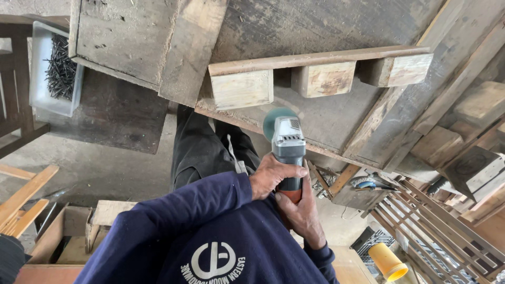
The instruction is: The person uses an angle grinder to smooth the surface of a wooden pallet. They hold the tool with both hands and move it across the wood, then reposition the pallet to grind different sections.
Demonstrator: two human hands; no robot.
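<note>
Gripping angle grinder (288, 144) with both hands: left hand (271, 176) wrapped high, right hand (301, 210) clasping below. Long axis toward 12 o'clock, disc nearing wooden block (242, 88) at 11 o'clock.

You stand on a grey concrete floor (110, 168) in daylight. Around you: a worn workbench (326, 21), a tray of nails (57, 71), stacked slats (421, 221), a yellow cup (388, 261).

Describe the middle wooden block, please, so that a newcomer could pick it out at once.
Start at the workbench and find the thin strip lying across it. Three blocks sit beneath the strip; the middle block is the smallest, just above the grinder.
</note>
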